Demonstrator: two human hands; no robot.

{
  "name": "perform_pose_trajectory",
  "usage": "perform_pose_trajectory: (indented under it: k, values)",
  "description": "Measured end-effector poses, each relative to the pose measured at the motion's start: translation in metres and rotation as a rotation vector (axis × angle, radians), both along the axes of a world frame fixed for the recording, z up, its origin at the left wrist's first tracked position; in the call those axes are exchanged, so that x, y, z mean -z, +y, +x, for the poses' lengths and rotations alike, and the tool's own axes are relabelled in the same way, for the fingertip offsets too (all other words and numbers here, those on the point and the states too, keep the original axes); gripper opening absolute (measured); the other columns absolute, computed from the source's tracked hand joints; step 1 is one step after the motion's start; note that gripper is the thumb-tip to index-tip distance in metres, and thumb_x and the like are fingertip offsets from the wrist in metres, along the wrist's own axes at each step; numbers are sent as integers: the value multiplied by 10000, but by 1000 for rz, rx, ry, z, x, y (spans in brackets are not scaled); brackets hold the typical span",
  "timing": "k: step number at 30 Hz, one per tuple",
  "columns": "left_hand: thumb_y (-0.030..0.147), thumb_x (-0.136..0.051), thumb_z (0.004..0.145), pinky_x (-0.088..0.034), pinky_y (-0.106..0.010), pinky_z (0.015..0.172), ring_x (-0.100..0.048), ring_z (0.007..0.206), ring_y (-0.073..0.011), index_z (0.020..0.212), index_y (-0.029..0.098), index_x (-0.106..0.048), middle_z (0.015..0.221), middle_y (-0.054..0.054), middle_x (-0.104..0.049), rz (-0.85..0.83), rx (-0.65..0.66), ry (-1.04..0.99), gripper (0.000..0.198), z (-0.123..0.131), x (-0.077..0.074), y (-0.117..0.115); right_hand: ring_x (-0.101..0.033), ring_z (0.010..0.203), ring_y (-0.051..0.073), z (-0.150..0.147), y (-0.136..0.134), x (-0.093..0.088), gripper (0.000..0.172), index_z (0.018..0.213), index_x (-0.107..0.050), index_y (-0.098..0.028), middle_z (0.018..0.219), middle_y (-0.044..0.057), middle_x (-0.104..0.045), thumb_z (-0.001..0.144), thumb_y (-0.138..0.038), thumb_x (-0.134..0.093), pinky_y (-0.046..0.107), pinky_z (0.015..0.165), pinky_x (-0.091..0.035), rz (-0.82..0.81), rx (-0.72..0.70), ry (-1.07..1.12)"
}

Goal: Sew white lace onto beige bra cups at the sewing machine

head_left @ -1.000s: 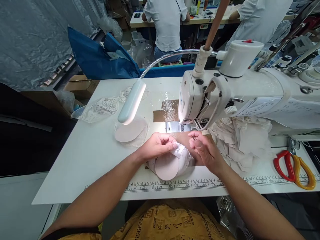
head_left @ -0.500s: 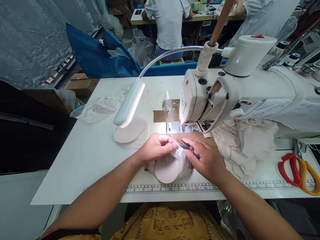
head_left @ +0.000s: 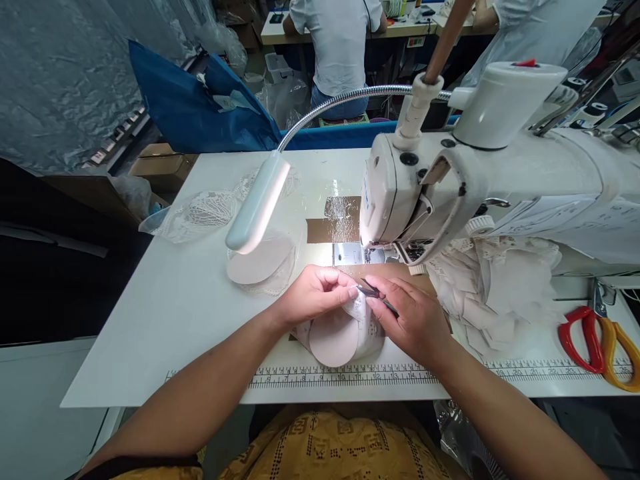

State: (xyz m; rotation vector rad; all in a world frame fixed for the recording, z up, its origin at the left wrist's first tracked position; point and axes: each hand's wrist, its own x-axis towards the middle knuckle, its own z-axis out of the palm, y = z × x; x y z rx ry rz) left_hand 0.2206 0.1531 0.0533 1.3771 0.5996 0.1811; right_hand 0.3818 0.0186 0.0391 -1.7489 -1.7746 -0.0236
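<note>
My left hand [head_left: 320, 293] pinches the edge of a white lace piece with a pale padded cup [head_left: 334, 340], which rests on the table before the sewing machine. Closed around a pair of dark thread snips [head_left: 383, 301], my right hand [head_left: 413, 317] is just to the right. The tips of the snips meet the lace edge beside my left fingertips. Whether the blades are cutting is too small to tell. The sewing machine's needle area [head_left: 367, 255] lies just beyond both hands.
A second cup piece [head_left: 263, 260] and lace [head_left: 200, 217] lie left, under the lamp [head_left: 257, 203]. Right of the machine [head_left: 480, 167] is a pile of cut pieces [head_left: 493, 287], then red-and-orange-handled scissors [head_left: 600, 340]. A ruler strip [head_left: 350, 379] runs along the front edge. A person [head_left: 337, 47] sits beyond.
The view has shifted slightly. Both hands stay at the lace edge, with the snips moved barely, if at all.
</note>
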Motion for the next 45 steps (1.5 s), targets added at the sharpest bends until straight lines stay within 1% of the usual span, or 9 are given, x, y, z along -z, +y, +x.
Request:
perform_pose_trajectory:
  k: [13,22,27,29,33,36,38,41,45]
  values:
    - [325,-752,756,-422,-196,542,-520,574,-90,725,105,-707,618,-3,-610,-106,-77,50,227,4,-5,-4,-677,739,166,1,1,-2,254,1150,-644,-195,884,46,-753,911,-164,-563,271,648,-533,218,8,-293]
    - [315,-762,747,-426,-187,523,-530,568,-87,702,105,-695,619,0,-613,-138,-101,32,225,4,-2,-5,-612,625,137,1,-1,-2,283,1127,-665,-178,844,33,-747,905,-96,-509,262,575,-465,210,-52,-394]
    - [332,-736,780,-471,-212,585,-585,635,-114,782,108,-721,701,-31,-667,-106,-72,24,224,4,1,-5,-652,696,148,3,0,0,255,1107,-655,-179,843,38,-740,909,-135,-499,251,635,-503,141,-57,-93]
    - [335,-717,800,-498,-234,651,-619,705,-137,837,111,-733,780,-57,-699,-86,-53,8,228,3,0,-5,-663,730,162,5,0,-2,221,1089,-649,-193,854,38,-728,903,-250,-543,259,644,-519,0,0,205]
    - [349,-694,820,-508,-263,710,-639,777,-166,872,102,-728,848,-86,-709,-49,-8,-13,255,3,-2,-6,-634,710,160,8,2,-7,409,1129,-618,-206,900,30,-687,791,-430,-675,260,602,-502,-314,-12,682]
    - [370,-684,823,-480,-239,630,-600,692,-140,811,100,-702,757,-58,-670,12,-21,-5,271,5,-1,-6,-550,614,129,7,4,-11,203,859,-672,-191,710,-7,-623,853,-377,-592,236,534,-418,-466,-19,709]
    - [378,-663,837,-437,-213,564,-543,618,-108,742,107,-669,676,-21,-614,86,-38,-7,287,6,0,-6,-493,570,121,7,6,-13,272,709,-641,-181,602,-21,-555,880,-368,-543,237,507,-368,-508,7,687]
    - [379,-570,900,-443,-221,572,-532,616,-109,717,120,-631,672,-13,-588,222,-50,-17,323,7,2,-5,-491,589,127,8,7,-13,271,720,-640,-177,605,-20,-554,881,-367,-534,243,529,-366,-496,11,711]
    - [304,-526,925,-505,-305,776,-600,865,-176,994,146,-639,939,-73,-640,628,-208,-56,205,3,-2,-6,-511,628,141,10,8,-10,273,726,-644,-173,642,-6,-580,878,-365,-525,252,567,-383,-474,45,705]
